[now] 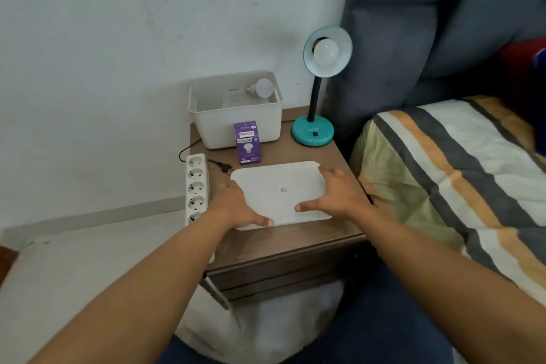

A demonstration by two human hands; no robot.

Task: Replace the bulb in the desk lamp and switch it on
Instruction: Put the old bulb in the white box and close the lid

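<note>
A teal desk lamp [313,133] stands at the back right of the bedside table, its shade tilted toward me with a white bulb [326,52] screwed in. Another white bulb [261,88] lies inside an open white plastic box [236,127] at the back. A purple bulb carton [247,142] stands in front of that box. A flat white lid [280,189] lies on the table's front half. My left hand [236,205] grips its left edge and my right hand [336,193] grips its right edge.
A white power strip [196,186] runs along the table's left side, with a black plug and cable [220,165] lying unplugged next to it. A bed with a striped blanket [458,180] and a grey padded headboard [413,38] is on the right. The wooden table [283,242] has a drawer below.
</note>
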